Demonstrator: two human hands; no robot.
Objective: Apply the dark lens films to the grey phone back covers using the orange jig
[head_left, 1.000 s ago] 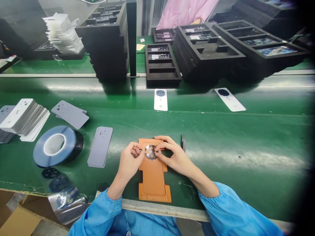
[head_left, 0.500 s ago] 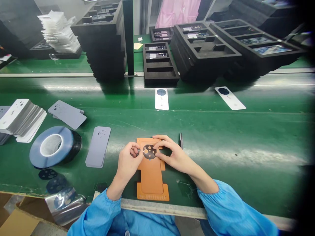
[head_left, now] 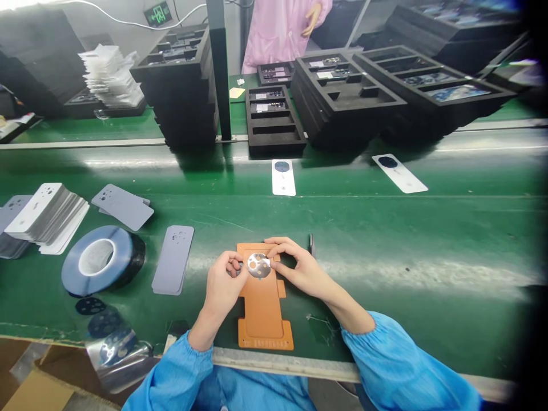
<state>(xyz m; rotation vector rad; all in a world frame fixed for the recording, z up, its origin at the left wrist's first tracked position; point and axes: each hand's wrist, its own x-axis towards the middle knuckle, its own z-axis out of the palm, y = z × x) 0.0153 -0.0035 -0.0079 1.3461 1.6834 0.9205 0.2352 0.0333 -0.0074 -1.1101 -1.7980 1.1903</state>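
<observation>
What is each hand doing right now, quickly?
Left hand: fingers pinched at the left edge of the round holed piece.
Right hand: thumb and fingers at its right edge; firm grip cannot be told.

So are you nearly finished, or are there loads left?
Loads left, it seems. Two white panels look done, each wearing a dark round patch. The left hand and right hand are at a shiny holed disc on the orange jig. The white panel stack shows just camera holes on top, so it probably remains.
</observation>
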